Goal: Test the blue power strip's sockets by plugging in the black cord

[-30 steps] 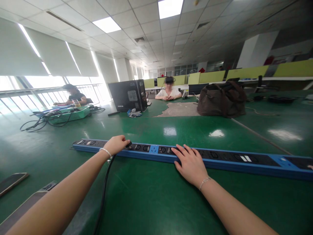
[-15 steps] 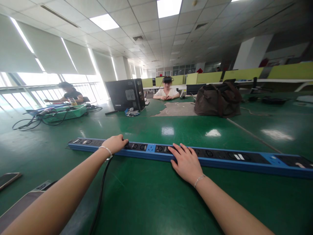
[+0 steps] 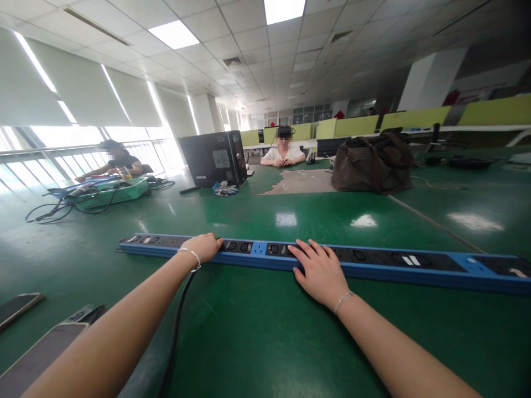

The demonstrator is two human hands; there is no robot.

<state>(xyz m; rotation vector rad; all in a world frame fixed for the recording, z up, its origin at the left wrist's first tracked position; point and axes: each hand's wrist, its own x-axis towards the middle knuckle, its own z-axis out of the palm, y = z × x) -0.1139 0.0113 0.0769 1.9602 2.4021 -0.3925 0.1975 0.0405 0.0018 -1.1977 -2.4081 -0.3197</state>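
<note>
A long blue power strip (image 3: 385, 272) with black socket panels lies across the green table in front of me. My left hand (image 3: 204, 246) is closed at the strip, left of its middle blue socket. A black power cord (image 3: 179, 320) comes out from beneath that hand and drops towards the near edge. The plug at the cord's end is hidden in my fingers, so I cannot tell how far it sits in a socket. Fingers spread, my right hand (image 3: 318, 271) rests on the strip to the right of the middle blue socket.
Two phones (image 3: 45, 356) (image 3: 19, 307) lie at near left. Beyond the strip are a green basket (image 3: 118, 194) of cables, a black computer case (image 3: 211, 159), gloves (image 3: 225, 188) and a brown bag (image 3: 371, 166). Two people sit farther back.
The view has shifted slightly, so the strip and both hands appear a little farther right. My left hand stays closed at the strip and my right hand stays flat on it.
</note>
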